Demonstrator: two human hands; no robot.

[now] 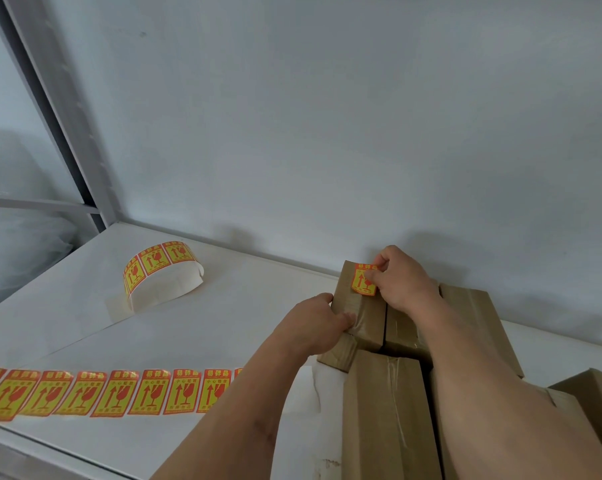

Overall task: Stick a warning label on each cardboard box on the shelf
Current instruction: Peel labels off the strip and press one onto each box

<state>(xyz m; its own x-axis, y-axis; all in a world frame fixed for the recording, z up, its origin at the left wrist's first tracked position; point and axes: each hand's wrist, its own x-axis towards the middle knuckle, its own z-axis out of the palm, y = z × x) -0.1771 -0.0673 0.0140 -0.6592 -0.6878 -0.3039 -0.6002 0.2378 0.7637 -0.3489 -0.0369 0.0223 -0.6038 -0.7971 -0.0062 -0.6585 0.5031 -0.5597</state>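
Label placement on the far box, with the near boxes bare.
Nearest me, the label strip (95, 393) lay left of my left hand (313, 323), whose fingers were curled around the cardboard box (360, 320), presumably steadying it; beyond, my right hand (401, 280) had pinched the warning label (361, 278) onto its top.

The label strip (95, 393) along the shelf's front edge runs off the picture's left side, its right end hidden behind the left forearm (244, 403). The right forearm (493, 375) covers much of the boxes (382, 410), and the labels' small print is unreadable.
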